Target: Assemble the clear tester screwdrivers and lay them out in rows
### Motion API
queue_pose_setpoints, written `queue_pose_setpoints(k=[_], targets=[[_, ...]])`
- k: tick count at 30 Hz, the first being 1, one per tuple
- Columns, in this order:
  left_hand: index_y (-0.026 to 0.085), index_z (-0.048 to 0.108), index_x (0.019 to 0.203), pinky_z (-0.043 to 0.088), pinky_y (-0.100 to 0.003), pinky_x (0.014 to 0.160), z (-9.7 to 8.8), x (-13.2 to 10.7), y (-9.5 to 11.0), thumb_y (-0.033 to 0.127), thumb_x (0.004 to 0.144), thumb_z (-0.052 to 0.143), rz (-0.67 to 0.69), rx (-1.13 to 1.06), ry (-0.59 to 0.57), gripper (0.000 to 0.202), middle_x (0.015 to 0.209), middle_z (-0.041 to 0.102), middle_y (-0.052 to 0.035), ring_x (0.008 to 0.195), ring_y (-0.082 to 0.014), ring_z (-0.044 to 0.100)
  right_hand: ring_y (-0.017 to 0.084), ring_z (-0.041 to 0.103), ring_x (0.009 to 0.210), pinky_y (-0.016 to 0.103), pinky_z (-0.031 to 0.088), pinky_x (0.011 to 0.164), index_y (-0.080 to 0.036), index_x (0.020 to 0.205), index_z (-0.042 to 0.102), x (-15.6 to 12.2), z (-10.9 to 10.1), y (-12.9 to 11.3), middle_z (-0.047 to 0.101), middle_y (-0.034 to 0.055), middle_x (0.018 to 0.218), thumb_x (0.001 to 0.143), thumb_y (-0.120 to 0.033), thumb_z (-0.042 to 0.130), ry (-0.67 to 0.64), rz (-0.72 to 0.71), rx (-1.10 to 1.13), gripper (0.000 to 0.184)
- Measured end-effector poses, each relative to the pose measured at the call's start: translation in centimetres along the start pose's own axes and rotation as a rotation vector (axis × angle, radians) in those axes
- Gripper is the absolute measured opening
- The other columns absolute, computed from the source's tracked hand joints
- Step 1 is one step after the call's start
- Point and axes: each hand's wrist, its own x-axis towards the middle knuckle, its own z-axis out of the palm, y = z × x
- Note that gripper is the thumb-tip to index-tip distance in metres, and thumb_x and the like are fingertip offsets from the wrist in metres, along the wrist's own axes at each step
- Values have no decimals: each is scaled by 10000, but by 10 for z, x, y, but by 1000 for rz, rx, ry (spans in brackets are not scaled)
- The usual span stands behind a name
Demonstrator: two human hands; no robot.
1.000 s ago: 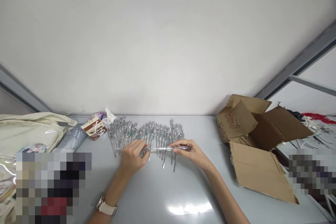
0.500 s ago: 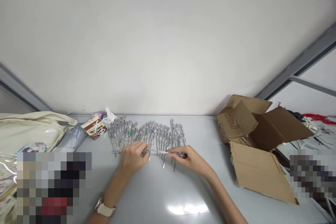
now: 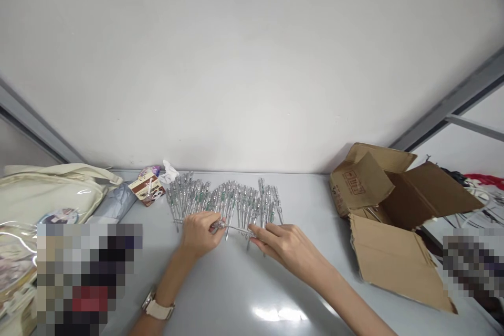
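My left hand is closed around a screwdriver, its clear handle end showing beside the thumb. From there the thin metal shaft runs right to the fingertips of my right hand. That hand is palm down, fingers bent together over the shaft's far end; what lies under the palm is hidden. Just beyond both hands, many clear-handled screwdrivers lie side by side, some with green inside the handles. Their shafts point toward me, and my hands cover a few tips.
An open cardboard box stands on the right of the grey table, one flap spread toward me. On the left are a cream bag, a grey folded item, a brown-and-white packet and crumpled tissue. A wall rises behind.
My right hand has turned palm down, and the dark handle seen in it earlier is now out of sight. My left hand keeps its grip; the view has shifted slightly.
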Motion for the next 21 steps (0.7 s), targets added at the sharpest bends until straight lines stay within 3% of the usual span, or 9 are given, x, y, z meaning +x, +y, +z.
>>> queue_pose_setpoints(k=[4, 6, 11, 14, 18, 21], targets=[[202, 605, 697, 313, -240, 527, 0, 1, 3, 147, 814, 544, 59, 18, 2, 143, 597, 565, 27, 542, -110, 523, 121, 425, 502, 271, 297, 520, -205, 834, 670, 2, -9, 0, 557, 4, 610, 1015, -444, 372, -68, 211, 197, 423], [205, 637, 762, 315, -233, 525, 1, 1, 5, 124, 843, 509, 76, 39, 2, 172, 629, 573, 22, 548, -104, 530, 116, 376, 491, 267, 285, 513, -204, 733, 638, 5, -10, 3, 495, -19, 555, 1011, -448, 367, -90, 307, 321, 459], [191, 575, 573, 269, -250, 498, 5, 1, 9, 237, 935, 517, 105, 80, 76, 369, 506, 510, 33, 467, -86, 459, 115, 403, 528, 251, 301, 520, -199, 739, 658, 6, -5, 6, 505, -22, 585, 981, -467, 432, -156, 345, 546, 425], [179, 520, 504, 246, -258, 497, 8, 2, 9, 278, 946, 528, 85, 101, 132, 453, 468, 502, 33, 442, -82, 415, 124, 452, 536, 254, 317, 526, -205, 783, 657, 1, 1, 3, 555, -10, 613, 986, -444, 439, -93, 324, 403, 382], [175, 476, 478, 223, -262, 489, 9, 3, 9, 277, 950, 524, 43, 77, 144, 485, 438, 473, 41, 419, -77, 363, 165, 547, 599, 284, 344, 561, -198, 863, 671, -7, 10, -7, 625, 52, 711, 1008, -396, 402, 26, 118, 62, 364], [176, 470, 478, 233, -263, 494, 10, 3, 9, 269, 946, 535, 36, 59, 152, 481, 439, 465, 48, 422, -74, 366, 175, 556, 613, 295, 351, 573, -190, 910, 689, -7, 10, -12, 633, 71, 740, 1006, -393, 393, 55, 112, 42, 372]])
